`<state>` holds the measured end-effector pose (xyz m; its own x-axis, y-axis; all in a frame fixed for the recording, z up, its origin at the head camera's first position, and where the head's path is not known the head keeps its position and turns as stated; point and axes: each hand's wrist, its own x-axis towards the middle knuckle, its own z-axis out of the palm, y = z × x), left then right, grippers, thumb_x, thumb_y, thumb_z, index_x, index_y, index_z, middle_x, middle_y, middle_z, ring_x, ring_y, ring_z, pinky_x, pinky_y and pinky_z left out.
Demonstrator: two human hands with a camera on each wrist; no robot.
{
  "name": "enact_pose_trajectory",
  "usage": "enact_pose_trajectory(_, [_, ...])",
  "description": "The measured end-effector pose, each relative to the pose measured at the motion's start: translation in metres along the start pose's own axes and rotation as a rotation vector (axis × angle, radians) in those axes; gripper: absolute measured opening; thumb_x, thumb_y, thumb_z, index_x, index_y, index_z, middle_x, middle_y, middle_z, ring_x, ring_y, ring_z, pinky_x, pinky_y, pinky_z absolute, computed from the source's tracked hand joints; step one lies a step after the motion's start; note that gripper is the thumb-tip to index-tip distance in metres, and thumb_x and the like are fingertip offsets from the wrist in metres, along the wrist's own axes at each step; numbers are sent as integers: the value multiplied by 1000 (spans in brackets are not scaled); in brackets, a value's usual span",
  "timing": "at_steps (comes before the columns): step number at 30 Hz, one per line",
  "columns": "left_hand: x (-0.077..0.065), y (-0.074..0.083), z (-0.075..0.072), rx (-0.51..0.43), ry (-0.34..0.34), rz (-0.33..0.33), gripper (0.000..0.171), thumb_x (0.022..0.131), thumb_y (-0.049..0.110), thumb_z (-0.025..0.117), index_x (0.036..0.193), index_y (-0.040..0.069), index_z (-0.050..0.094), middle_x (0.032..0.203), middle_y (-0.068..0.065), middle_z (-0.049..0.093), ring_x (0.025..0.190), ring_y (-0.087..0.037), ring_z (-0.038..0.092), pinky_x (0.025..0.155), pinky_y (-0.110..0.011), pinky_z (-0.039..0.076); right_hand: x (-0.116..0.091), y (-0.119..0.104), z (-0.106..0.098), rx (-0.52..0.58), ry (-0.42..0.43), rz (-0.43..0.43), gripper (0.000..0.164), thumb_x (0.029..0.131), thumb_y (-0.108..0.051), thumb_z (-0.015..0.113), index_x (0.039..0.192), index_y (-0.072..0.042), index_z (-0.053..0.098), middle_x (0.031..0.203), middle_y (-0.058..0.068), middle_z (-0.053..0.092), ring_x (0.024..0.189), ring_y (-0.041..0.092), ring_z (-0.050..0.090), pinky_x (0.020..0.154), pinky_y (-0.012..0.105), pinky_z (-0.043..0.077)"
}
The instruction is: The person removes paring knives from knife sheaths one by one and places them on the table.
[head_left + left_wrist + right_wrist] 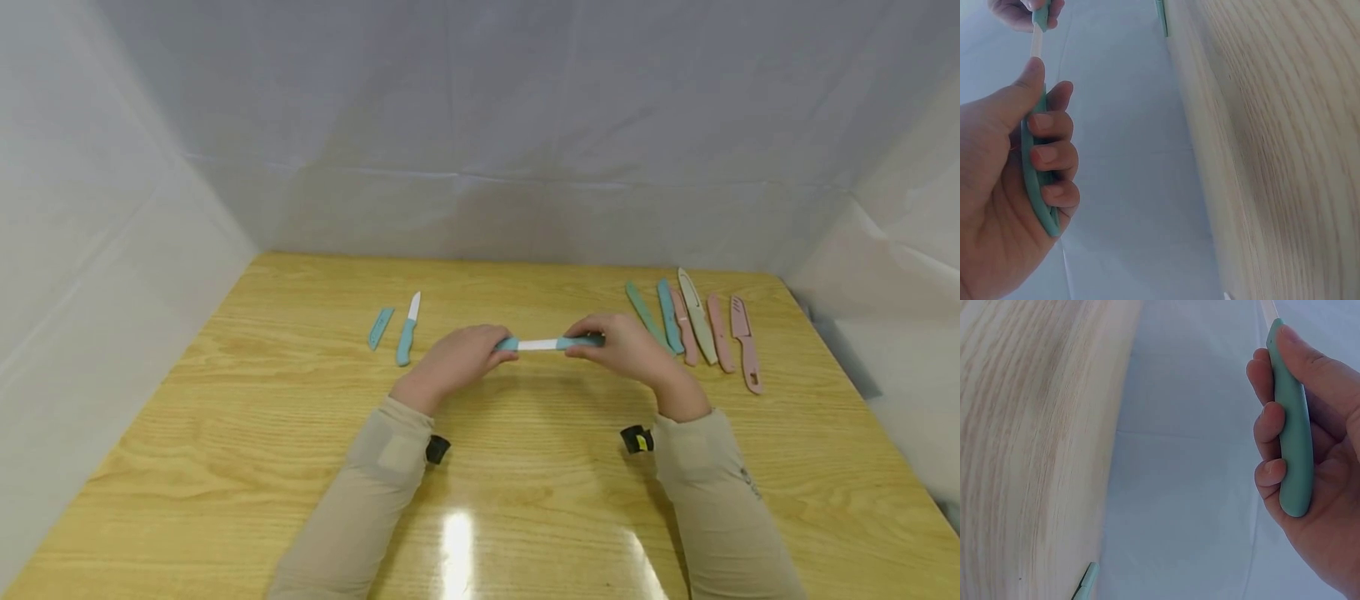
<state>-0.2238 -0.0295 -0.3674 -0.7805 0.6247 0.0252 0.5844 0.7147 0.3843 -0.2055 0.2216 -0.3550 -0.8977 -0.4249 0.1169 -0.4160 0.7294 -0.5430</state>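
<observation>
Held level between both hands over the table is a small knife with a white blade (537, 344) and a smooth blue-green handle (1296, 437). My right hand (628, 346) grips the handle, thumb along its blade end. My left hand (461, 357) holds a slim blue-green sheath (1034, 165), fingers curled around it. A stretch of bare blade shows between the two hands; its tip side is hidden at the left thumb. Left of the left hand lie another blue knife (406, 340) with its white blade bare and a blue sheath (380, 327).
At the right of the wooden table (510, 467) several knives lie side by side: a green knife (647, 315), a blue knife (670, 317), a cream knife (697, 318) and pink ones, including a broad-bladed pink knife (746, 346). Pale sheeting (495, 167) encloses the back and sides.
</observation>
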Motion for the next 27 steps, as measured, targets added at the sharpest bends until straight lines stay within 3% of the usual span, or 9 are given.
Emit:
enact_pose_trajectory(11, [0, 0, 1, 0, 10, 8, 21, 100, 31, 53, 102, 11, 61, 84, 1, 59, 73, -13, 50, 70, -29, 44, -1, 1, -1, 4, 13, -20, 20, 88, -16, 71, 105, -5, 72, 99, 10, 72, 86, 22, 67, 75, 39, 55])
enact_pose_trajectory(17, [-2, -3, 0, 4, 32, 11, 22, 100, 30, 53, 100, 10, 62, 83, 0, 60, 73, -13, 51, 71, -30, 46, -3, 3, -4, 1, 21, 14, 22, 89, -16, 70, 108, -5, 72, 102, 11, 72, 88, 23, 68, 78, 40, 55])
enact_pose_trajectory(22, [-3, -8, -3, -37, 33, -29, 25, 102, 31, 48, 89, 10, 52, 76, 1, 46, 70, -13, 44, 68, -29, 39, -6, 7, -9, 19, 24, 70, 26, 92, -18, 68, 113, -4, 69, 110, 14, 70, 93, 26, 67, 81, 42, 54])
enact_pose_trajectory(27, [-3, -13, -3, -48, 10, -61, 27, 106, 30, 39, 96, 7, 52, 79, -1, 46, 73, -15, 45, 71, -31, 40, -5, 7, -9, 22, 38, 100, 29, 94, -21, 65, 117, -3, 67, 114, 16, 68, 95, 27, 66, 82, 43, 53])
